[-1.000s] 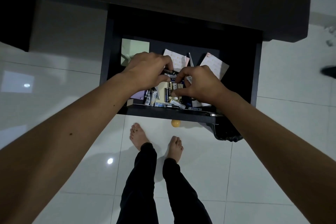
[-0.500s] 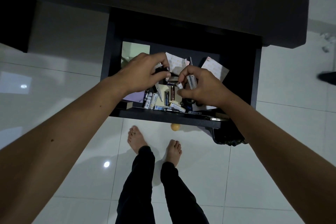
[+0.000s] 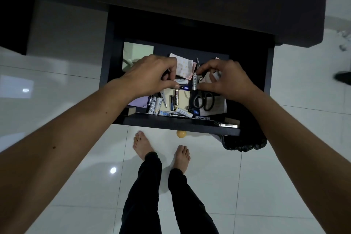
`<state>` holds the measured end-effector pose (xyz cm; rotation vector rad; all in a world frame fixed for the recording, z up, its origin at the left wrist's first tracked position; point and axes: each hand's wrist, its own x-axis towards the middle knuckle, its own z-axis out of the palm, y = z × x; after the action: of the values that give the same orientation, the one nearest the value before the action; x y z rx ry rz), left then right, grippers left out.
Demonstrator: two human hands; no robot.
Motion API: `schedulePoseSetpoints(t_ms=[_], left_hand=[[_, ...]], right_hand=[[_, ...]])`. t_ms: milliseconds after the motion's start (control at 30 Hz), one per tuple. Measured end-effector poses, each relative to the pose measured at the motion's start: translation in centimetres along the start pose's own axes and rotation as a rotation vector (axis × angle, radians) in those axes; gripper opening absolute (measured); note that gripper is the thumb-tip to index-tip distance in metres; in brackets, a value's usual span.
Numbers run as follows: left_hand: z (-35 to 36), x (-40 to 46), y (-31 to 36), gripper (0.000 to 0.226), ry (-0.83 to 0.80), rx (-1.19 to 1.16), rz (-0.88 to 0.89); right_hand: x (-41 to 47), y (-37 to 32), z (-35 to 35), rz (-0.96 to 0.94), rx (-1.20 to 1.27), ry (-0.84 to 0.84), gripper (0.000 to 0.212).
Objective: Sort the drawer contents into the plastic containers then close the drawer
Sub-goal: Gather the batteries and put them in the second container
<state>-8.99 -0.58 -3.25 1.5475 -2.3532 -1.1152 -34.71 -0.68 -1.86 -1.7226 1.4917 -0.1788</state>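
Observation:
A dark drawer stands pulled out below a dark desk. Inside lie several loose batteries, black-handled scissors, pink papers and a pale green note pad. My left hand hovers over the middle of the drawer, fingers pinched on batteries. My right hand is beside it, thumb and forefinger holding a white battery upright, with more small batteries in the palm. No plastic container is in view.
A small yellow knob sticks out under the drawer front. A black bin bag sits on the white tiled floor at the drawer's right corner. My bare feet stand just in front of the drawer. A dark box is at far left.
Both hands have risen slightly out of the pile and moved apart. The right hand now holds a white battery upright, and the scissors beneath it have come into view.

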Motion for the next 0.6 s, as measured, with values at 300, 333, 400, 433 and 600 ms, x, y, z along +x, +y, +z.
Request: schedulePoseSetpoints(t_ms=[300,333,400,433,600], left_hand=[[0.56,0.53,0.05,0.037,-0.013,0.199,0.0],[0.56,0.55,0.02,0.037,-0.013,0.202,-0.001],[0.61,0.53,0.1,0.042,-0.021,0.214,0.008],[0.67,0.54,0.17,0.046,-0.026,0.227,0.015],[0.66,0.72,0.24,0.035,-0.01,0.234,0.005]], right_hand=[[0.72,0.01,0.41,-0.03,-0.16,-0.047,0.052],[0.76,0.07,0.47,-0.024,-0.168,-0.048,0.052],[0.89,0.1,0.54,-0.008,-0.189,-0.046,0.052],[0.93,0.06,0.51,0.003,-0.202,-0.048,0.053],[0.86,0.24,0.43,-0.01,-0.186,-0.059,0.038]])
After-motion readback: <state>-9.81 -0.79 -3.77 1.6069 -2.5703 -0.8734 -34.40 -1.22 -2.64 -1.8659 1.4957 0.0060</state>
